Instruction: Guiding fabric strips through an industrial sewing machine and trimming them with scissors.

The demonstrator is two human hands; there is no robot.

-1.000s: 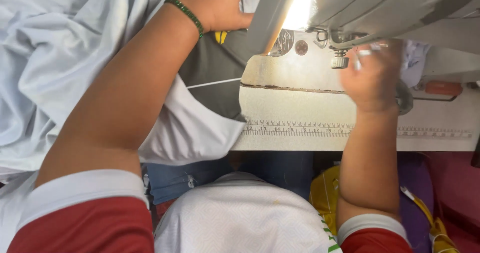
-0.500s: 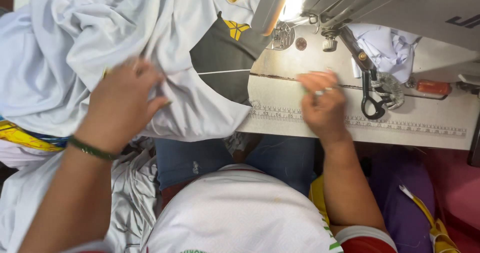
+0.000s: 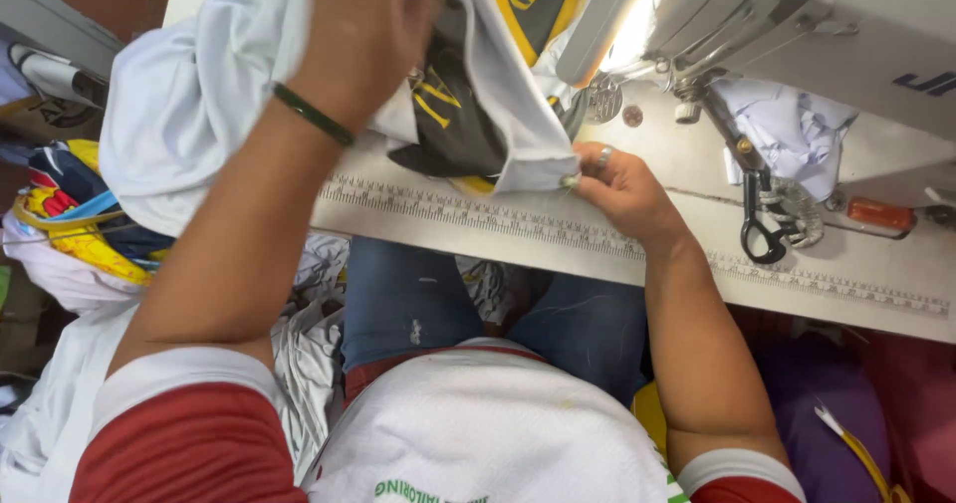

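Left hand: the left hand (image 3: 363, 30) was up high at the top of the view, fingers curled into the bunched white garment (image 3: 189, 115), gripping a fistful of cloth. A thin green bracelet (image 3: 314, 115) sat on that wrist.

Right hand: the right hand (image 3: 622, 189) rested low on the bench (image 3: 697, 254), fingers closed in a pinch on the hem corner of the same garment, a ring on one finger. Not open at all, just thumb and fingertips clamped on the edge.

Garment: mostly white, with a dark panel carrying yellow trim (image 3: 453, 115) showing in the middle. It hung between the two hands, partly over the bench edge and partly draped off to the left.

Bench: pale top with a ruler strip (image 3: 478, 209) printed along the front edge, right under the pinched hem.

Sewing machine: the sewing machine (image 3: 797, 25) was at upper right, close to the right hand but not touching it.

Scissors: black-handled scissors (image 3: 757, 219) lay on the bench to the right of the right hand, apart from it.

Other stuff: an orange tool (image 3: 881, 214) further right, and a heap of coloured cloth (image 3: 70, 214) off to the left below the bench.
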